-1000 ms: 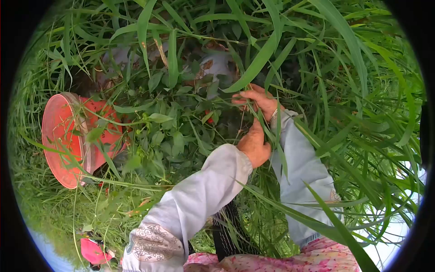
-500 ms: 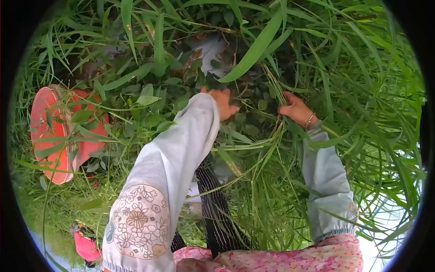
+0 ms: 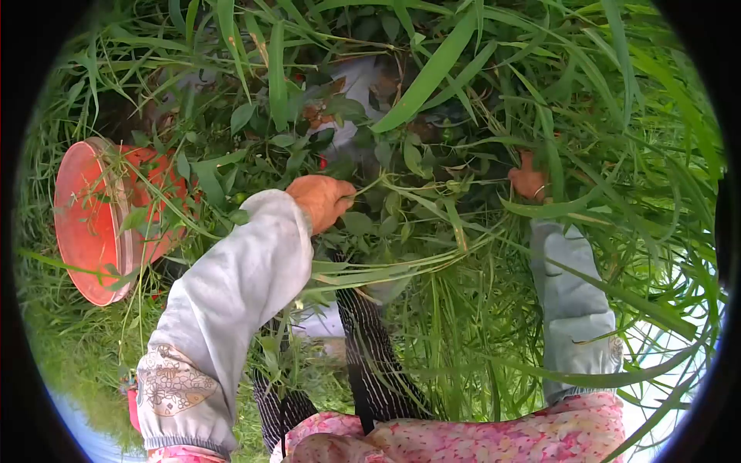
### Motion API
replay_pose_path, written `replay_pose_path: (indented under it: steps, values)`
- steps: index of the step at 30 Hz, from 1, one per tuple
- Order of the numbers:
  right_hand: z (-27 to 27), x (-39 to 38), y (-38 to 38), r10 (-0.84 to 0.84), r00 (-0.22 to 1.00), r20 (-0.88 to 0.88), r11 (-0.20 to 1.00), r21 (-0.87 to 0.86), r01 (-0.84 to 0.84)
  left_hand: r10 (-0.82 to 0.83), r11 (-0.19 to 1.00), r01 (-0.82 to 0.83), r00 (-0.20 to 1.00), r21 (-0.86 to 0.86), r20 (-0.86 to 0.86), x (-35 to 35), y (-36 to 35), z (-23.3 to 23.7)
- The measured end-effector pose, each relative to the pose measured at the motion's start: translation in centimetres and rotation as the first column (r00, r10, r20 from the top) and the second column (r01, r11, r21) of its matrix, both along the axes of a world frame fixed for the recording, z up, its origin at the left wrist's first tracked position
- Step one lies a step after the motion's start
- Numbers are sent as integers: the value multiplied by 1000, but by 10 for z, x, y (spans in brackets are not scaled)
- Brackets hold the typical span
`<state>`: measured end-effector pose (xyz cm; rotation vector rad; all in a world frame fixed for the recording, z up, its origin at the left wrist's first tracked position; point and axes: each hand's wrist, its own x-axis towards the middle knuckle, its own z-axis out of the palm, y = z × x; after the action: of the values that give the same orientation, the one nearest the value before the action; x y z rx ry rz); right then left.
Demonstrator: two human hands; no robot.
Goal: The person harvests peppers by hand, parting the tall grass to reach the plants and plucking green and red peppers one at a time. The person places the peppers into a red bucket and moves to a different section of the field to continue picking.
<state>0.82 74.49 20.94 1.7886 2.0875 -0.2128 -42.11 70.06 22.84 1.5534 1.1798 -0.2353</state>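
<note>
My left hand [image 3: 320, 202] is closed in a pinch, thumb against fingers, on a thin green stem [image 3: 369, 187] that runs right into the leafy plants. A small red pepper-like fruit [image 3: 323, 163] shows just above this hand. My right hand [image 3: 529, 179], with a bracelet at the wrist, is closed among tall grass at the right. Blades partly cover its fingers, and what they hold cannot be made out. Long bent grass blades [image 3: 417, 266] arch between my forearms, below the low broad-leaved plants [image 3: 359, 224].
A red bucket [image 3: 86, 224] lies tilted at the left, its mouth facing left, with grass across it. Whitish plastic sheeting [image 3: 359, 92] shows under the plants. Tall grass [image 3: 664, 154] crowds the right side. Something pink-red [image 3: 133, 407] is at lower left.
My left hand has moved left and slightly down, toward the bucket. My right hand has shifted right, away from the bundle of grass stalks it held, which no longer shows in it.
</note>
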Motion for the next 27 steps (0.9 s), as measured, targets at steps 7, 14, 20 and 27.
replay_pose_path:
  steps: [7, 14, 20, 27]
  values:
    - [7, 21, 11, -19, 998, -61, 999, -49, 16, 110, 993, -106, 991, -45, 81, -40, -15, 13]
    - [58, -118, -23, 225, 974, -37, 959, -168, -228, -84, 963, 45, 987, 265, 138, -40, -50, 1]
    - [43, -96, -70, 337, 938, 79, 753, -621, -218, -254, 911, 177, 953, 372, 167, -69, -56, 14]
    - [42, -25, -100, 543, 780, 311, 816, -414, -403, -242, 931, 163, 945, 326, 219, -102, -64, 24]
